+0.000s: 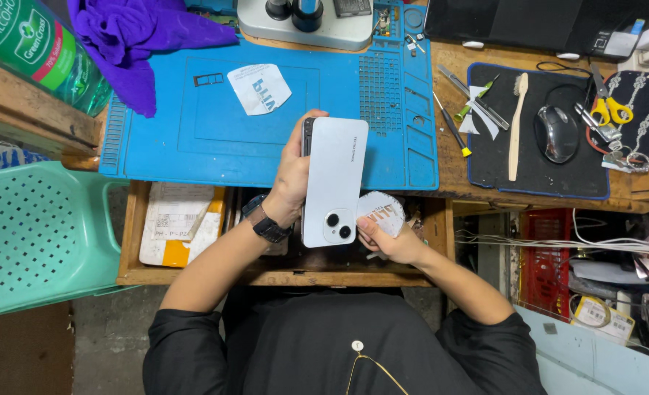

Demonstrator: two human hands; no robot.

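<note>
A cluttered wooden desk (485, 201) fills the upper frame, a blue work mat (193, 139) across its middle. Below it an open wooden drawer (130, 256) holds a paper-wrapped packet (174, 223) at its left. At frame centre the left hand (291, 179) wraps its fingers around the edge of a white phone (335, 172), back up, cameras toward the bottom. The right hand (394, 245) pinches a round white sticker (383, 212) just beside the phone's lower right corner. At lower right, a red crate (547, 263) holds tangled cables.
</note>
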